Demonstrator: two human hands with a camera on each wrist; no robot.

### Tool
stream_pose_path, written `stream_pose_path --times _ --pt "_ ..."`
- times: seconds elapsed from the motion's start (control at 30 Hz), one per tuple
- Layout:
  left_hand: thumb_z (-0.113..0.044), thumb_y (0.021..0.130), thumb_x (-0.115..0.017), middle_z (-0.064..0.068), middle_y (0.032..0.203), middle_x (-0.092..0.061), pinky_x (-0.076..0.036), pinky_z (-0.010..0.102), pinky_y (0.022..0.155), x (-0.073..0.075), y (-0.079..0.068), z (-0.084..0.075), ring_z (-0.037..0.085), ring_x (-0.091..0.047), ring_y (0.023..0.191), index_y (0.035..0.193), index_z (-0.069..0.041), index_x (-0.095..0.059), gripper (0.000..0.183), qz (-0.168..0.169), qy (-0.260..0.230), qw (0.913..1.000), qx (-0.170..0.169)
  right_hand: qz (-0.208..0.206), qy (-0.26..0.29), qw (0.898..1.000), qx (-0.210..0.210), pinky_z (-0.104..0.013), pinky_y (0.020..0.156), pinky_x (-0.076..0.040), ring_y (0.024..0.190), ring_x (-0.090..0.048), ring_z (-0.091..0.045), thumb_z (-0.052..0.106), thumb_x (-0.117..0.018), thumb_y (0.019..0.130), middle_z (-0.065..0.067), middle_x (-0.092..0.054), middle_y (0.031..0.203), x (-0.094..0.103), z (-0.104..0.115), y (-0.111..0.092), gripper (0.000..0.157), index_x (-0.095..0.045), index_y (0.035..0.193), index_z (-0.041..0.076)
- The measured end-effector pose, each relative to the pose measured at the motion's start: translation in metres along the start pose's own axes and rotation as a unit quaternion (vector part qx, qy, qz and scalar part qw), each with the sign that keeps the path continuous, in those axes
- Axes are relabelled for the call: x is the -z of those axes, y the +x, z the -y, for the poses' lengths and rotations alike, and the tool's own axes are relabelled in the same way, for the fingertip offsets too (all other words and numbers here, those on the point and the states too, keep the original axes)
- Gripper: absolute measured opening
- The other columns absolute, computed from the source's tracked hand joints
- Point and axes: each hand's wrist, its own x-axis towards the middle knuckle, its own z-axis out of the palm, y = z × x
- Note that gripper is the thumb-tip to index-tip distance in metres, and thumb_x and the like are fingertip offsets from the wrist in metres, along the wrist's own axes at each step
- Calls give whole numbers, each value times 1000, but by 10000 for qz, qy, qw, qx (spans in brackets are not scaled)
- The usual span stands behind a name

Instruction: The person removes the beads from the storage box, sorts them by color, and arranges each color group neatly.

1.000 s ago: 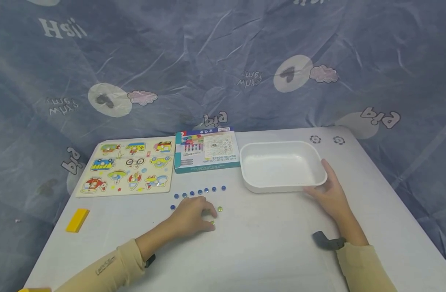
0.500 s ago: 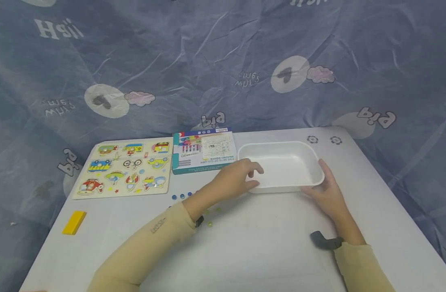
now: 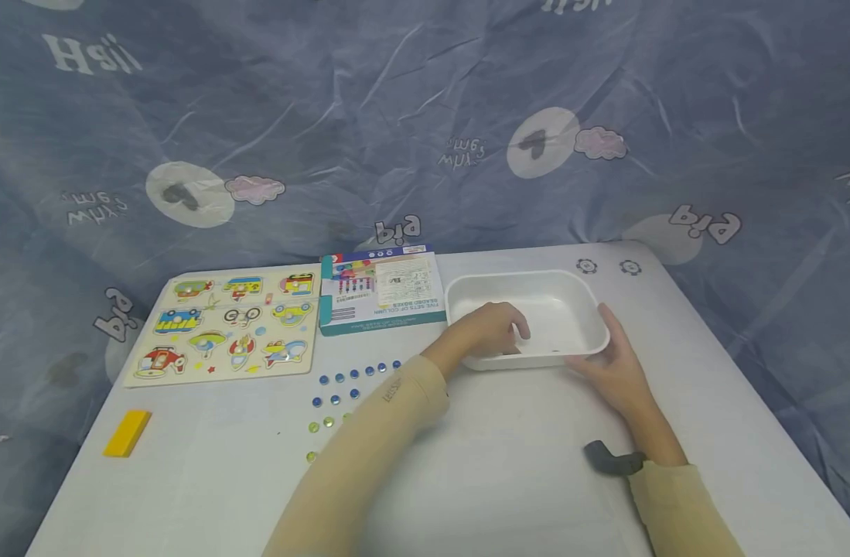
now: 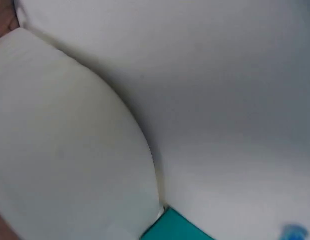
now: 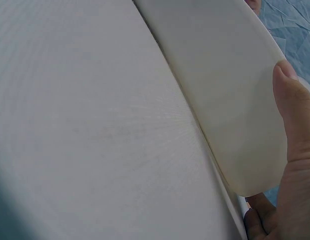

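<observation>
My left hand (image 3: 494,329) reaches over the near wall into a white plastic tray (image 3: 564,309), its fingers bent and apart from the thumb. No held thing shows between them. A tiny dark spot lies by the tray's near inner wall. With my right hand (image 3: 612,371) I grip the tray's near right corner; in the right wrist view the thumb (image 5: 290,100) presses the outer wall. Blue beads (image 3: 355,374) lie in two rows to the left, and green beads (image 3: 329,422) nearer me, partly hidden by the left sleeve (image 3: 369,441).
At the back left lies a wooden vehicle puzzle board (image 3: 223,325). A teal-edged cardboard box (image 3: 383,290) sits between it and the tray. A yellow block (image 3: 128,433) is near the left table edge. A patterned blue cloth (image 3: 397,116) hangs behind the table.
My left hand has moved from beside the green beads, rightward and away from me, into the tray. The right hand keeps its grip on the corner. The head view has shifted slightly.
</observation>
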Motion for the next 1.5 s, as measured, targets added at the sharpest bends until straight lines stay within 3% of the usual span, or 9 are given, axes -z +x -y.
stream_pose_path --times 0.13,0.23,0.57,0.7,0.87,1.2,1.33,1.5 --pt "-8 80 -69 -2 77 -62 -47 21 66 -10 13 -1 10 -53 68 106 -18 -69 29 149 -587 9982 -33 -20 -29 10000 11 -60 114 -8 147 -10 -32 36 -80 74 0 -13 159 1 0 0 109 -3 151 35" --pt "-4 79 -63 -3 79 -64 -47 21 63 -18 22 -1 10 -50 62 106 -20 -70 32 209 -712 9972 -41 8 35 10000 -25 -60 114 -8 147 -10 -32 35 -80 74 1 -12 159 1 1 -1 109 -3 151 36" --pt "-2 78 -62 -8 97 -70 -48 20 65 -34 42 -10 10 -54 66 104 -22 -72 34 145 -557 9983 20 135 227 9996 -54 -58 115 -9 147 -9 -31 34 -79 75 5 -11 159 3 0 -3 107 -2 149 41" --pt "-2 79 -64 -8 93 -71 -48 20 64 -37 48 -15 8 -55 65 102 -24 -73 33 256 -528 9983 6 149 291 9995 -30 -58 115 -11 147 -10 -30 32 -79 75 6 -11 159 3 0 -3 108 -2 151 38" --pt "-9 77 -69 -10 87 -71 -50 21 70 -40 52 -17 6 -62 76 94 -26 -74 25 344 -614 9975 50 168 319 9993 -80 -58 114 -12 147 -11 -30 32 -80 74 6 -12 159 2 1 -2 109 -2 150 39" --pt "-18 80 -70 -12 87 -71 -49 21 79 -43 60 -23 4 -61 80 90 -28 -74 15 451 -545 9975 -89 142 297 9995 -2 -56 116 -10 147 -11 -30 31 -80 74 3 -12 159 0 -2 0 109 -3 150 39" --pt "-21 84 -68 -12 89 -70 -48 20 79 -42 61 -22 4 -61 81 95 -27 -73 14 419 -471 9977 -244 138 246 9996 -1 -55 116 -9 147 -11 -31 32 -80 74 2 -12 159 -1 -1 0 109 -3 150 39" --pt "-28 86 -68 -9 90 -64 -46 17 74 -36 61 -22 4 -56 81 102 -25 -69 16 21 -482 9963 -716 186 247 9995 53 -54 116 -10 147 -11 -31 30 -80 74 0 -13 159 1 -4 1 108 -4 149 43"
